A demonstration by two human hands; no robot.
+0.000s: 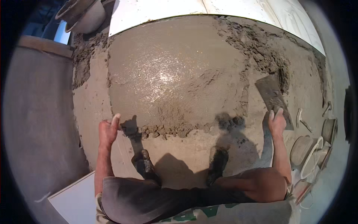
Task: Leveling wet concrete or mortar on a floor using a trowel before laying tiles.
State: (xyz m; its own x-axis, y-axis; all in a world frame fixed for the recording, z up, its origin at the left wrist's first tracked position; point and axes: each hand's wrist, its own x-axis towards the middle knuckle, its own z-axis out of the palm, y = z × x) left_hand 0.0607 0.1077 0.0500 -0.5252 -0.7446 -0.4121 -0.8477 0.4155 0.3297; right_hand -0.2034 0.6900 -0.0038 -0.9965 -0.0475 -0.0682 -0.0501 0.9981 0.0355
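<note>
My right hand [277, 123] is closed on a plastering trowel [268, 87], a flat rectangular blade smeared with grey mortar. The blade is tilted beside the rough mortar on the right. At the near left corner of the wet mortar bed [149, 71], my left hand [108, 130] is closed with the thumb pointing up; whatever it may hold is hidden. The bed is smooth and shiny in the middle, with a crumbly ridge [167, 130] along its near edge. Lumpy loose mortar [261, 48] lies at its far right.
Large white tiles [160, 9] border the bed at the far side. Buckets [87, 18] stand at the far left, near a dark wall [41, 112]. On the right lie a small hand tool [304, 121] and a bucket with a pale handle [304, 149]. My shoes [218, 162] rest on the floor.
</note>
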